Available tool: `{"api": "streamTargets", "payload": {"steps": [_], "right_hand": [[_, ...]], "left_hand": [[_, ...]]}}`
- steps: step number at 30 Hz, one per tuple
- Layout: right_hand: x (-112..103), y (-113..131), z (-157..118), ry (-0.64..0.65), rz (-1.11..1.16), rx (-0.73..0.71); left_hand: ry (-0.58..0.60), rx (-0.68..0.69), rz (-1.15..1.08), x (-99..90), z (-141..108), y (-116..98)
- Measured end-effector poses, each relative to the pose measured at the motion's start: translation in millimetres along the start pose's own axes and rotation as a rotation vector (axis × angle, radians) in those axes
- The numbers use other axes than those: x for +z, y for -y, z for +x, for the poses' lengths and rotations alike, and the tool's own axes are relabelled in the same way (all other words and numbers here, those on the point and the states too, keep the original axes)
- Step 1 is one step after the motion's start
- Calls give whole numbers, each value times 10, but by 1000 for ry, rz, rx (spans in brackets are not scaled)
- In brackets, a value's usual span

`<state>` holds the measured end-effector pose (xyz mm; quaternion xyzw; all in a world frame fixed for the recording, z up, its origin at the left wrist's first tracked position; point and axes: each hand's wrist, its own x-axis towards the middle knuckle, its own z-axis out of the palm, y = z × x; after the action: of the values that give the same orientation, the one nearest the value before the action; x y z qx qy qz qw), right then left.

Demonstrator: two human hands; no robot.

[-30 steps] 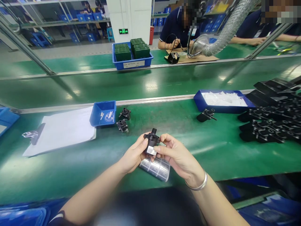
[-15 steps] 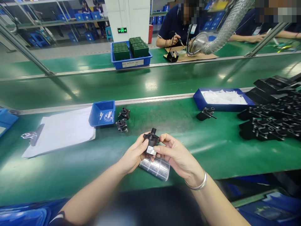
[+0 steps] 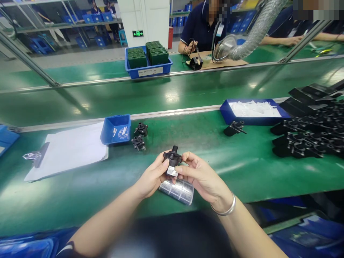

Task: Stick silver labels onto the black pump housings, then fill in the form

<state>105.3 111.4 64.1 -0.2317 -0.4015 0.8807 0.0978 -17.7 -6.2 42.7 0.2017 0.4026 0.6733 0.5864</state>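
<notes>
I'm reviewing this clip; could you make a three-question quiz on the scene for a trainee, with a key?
1. Multiple choice: what shows just below the black part held in the hands?
A) a clipboard
B) a sheet of silvery labels
C) a box of white pieces

2. True or false: the metal bangle is worn on the left wrist.

3. Count: how many black parts sit beside the small blue tray, on its right in the picture?

Key
1: B.
2: False; the bangle is at the wrist of the right hand.
3: Two, one nearer and one farther.
</notes>
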Motion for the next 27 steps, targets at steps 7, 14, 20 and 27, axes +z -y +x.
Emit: {"api": "streamTargets", "payload": {"steps": [7, 14, 20, 27], "right_hand": [[17, 5, -4, -17, 10, 5], [-4, -4, -3, -4, 2, 8], [-1, -15, -3, 13, -14, 10], [-167, 121, -86, -337, -271, -255]], "left_hand": [[3, 9, -22, -3, -2, 5], [14, 8, 12, 11, -8, -4], [1, 15, 80, 23, -12, 1], [-111, 110, 103, 5, 30, -17]]}}
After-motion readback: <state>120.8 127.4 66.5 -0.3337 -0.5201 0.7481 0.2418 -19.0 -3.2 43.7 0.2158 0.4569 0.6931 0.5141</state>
